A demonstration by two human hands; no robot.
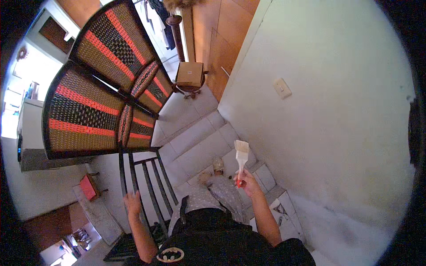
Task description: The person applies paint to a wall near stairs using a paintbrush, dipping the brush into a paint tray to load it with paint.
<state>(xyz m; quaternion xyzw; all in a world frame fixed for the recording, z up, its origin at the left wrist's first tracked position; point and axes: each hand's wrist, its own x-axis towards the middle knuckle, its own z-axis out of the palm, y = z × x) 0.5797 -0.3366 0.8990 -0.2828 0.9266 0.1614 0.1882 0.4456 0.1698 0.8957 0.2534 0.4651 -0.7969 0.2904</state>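
Note:
My right hand (248,184) holds a paintbrush (242,153) upright, with pale bristles, a white handle and red near the grip. My left hand (132,204) is raised with fingers apart, holding nothing, beside a dark slatted metal railing (155,177); I cannot tell whether it touches it. Above the railing stand tall fan-shaped woven panels (84,115) in dark frames, striped red, black and tan. Below me are my lap or legs in grey spotted cloth and a foot on pale tiled steps (195,146).
A cardboard box (190,73) sits on a wooden stand by a wooden door (230,31). A pale wall (337,111) with a switch (282,88) bounds the right side. A small red-topped stool (88,188) is at lower left.

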